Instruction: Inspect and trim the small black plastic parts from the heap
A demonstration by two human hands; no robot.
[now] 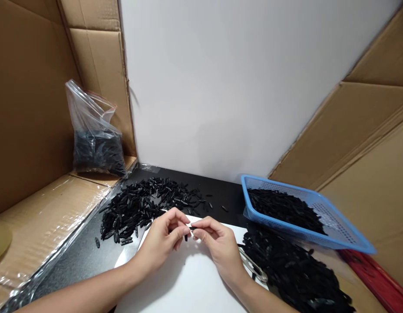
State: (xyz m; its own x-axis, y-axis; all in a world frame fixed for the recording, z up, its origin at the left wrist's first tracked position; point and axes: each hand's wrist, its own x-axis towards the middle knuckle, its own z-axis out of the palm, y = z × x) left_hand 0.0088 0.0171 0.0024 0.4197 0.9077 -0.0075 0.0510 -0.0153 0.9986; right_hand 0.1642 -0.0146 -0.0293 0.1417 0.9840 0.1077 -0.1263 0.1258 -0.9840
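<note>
Both hands are raised over a white board (178,278), fingertips almost meeting. My left hand (167,232) is closed in a pinch, with a small black piece (186,238) showing at its fingers. My right hand (217,243) pinches a small black strip (193,228) between thumb and forefinger. Whether both ends belong to one piece I cannot tell. Beyond my left hand lies a pile of small, shiny black pieces (130,208). Beside my right hand a metal tool with a loop handle (253,266), perhaps scissors, lies partly hidden by the wrist.
A heap of black strips (295,269) lies at the right, below a blue plastic basket (338,217) holding more. A clear bag (97,139) of black pieces stands back left. Cardboard walls (32,108) flank the dark tabletop. A red object (377,278) lies far right.
</note>
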